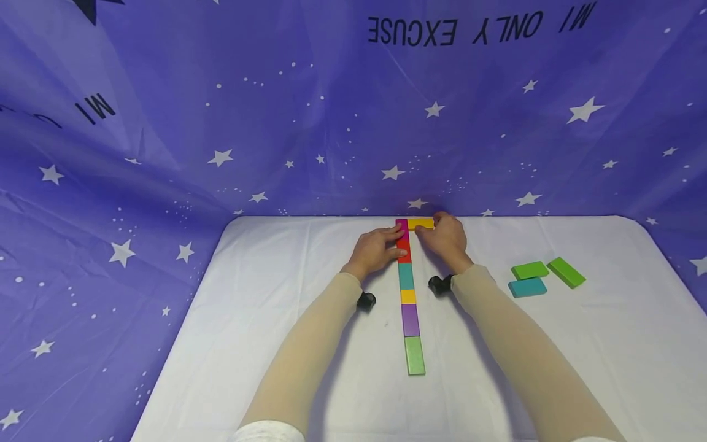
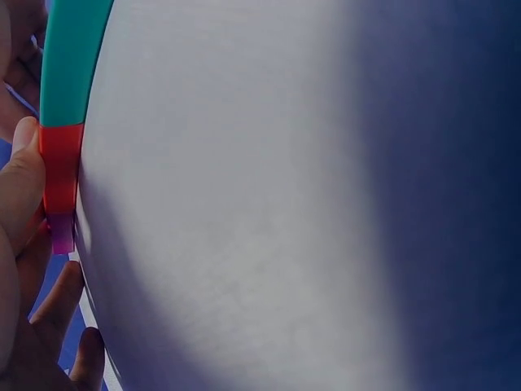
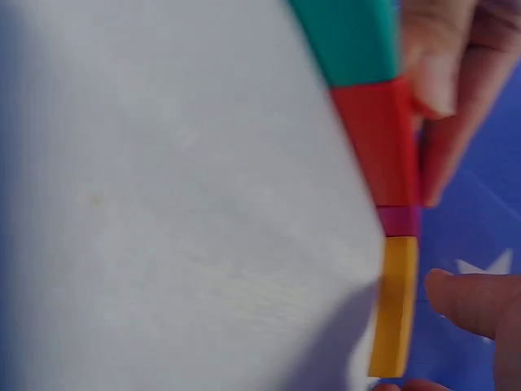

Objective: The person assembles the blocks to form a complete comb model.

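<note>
Seven smooth, glossy rectangular blocks formed a T-less corner layout on the white cloth (image 1: 635, 344), which showed faint creases: a straight column of magenta block (image 1: 402, 223), red block (image 2: 61, 167), teal block (image 1: 405, 276), short yellow block (image 1: 408, 297), purple block (image 1: 410, 320) and light green block (image 1: 415, 355), with the orange-yellow block (image 1: 418, 222) set crosswise at the far end, right of the magenta. The left hand (image 1: 371, 250) had its fingers extended and spread, thumb against the red block and fingertips at the magenta one. The right hand (image 1: 448, 236) was partly bent around the orange-yellow block's right end; the right wrist view showed a slim gap beside one digit, so a firm hold could not be confirmed. Well to the right lay two green blocks (image 1: 566, 272) and a blue block (image 1: 528, 287), close together. A star-printed purple curtain (image 1: 331, 110) stood just behind the far edge. Fingers covered parts of the magenta and red blocks; both beige sleeves (image 1: 304, 356) were cut off at the lower frame, and the right wrist view was blurred.
</note>
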### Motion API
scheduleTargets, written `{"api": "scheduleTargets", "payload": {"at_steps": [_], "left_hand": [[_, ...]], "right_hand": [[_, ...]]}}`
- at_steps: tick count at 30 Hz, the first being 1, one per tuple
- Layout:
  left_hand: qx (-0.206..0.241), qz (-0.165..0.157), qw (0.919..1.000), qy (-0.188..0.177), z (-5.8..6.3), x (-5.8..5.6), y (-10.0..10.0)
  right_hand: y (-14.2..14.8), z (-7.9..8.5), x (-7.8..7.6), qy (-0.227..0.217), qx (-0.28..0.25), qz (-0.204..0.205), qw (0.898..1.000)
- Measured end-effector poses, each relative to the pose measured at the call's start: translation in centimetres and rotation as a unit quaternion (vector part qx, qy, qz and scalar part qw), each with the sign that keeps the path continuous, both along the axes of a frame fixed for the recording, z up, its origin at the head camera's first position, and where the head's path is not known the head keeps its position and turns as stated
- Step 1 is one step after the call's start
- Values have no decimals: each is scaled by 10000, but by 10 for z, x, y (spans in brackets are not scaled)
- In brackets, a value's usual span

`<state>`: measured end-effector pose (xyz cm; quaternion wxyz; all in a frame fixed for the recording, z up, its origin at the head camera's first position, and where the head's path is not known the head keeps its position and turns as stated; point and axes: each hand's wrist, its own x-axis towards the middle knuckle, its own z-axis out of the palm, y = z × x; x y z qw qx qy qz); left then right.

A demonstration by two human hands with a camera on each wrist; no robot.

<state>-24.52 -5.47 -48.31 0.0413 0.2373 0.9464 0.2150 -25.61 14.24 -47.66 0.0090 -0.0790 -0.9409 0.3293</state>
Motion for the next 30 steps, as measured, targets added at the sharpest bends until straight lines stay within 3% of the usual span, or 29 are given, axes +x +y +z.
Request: {"api": "scheduleTargets", "payload": {"at_steps": [10,16,24,30], "left_hand": [[11,-20,10000,38,0,2,0],[34,42,10000,-19,0,3,-1],[7,38,10000,-63,0,3,-1],[43,10,10000,-1,2,3,1]], "right_hand": [[27,20,35,428,-812,136,9957],[45,26,64,810,-846,245,9928],[72,22,94,1435,-961,40,9850],[92,26,116,1511,-997,-108,9834]]}}
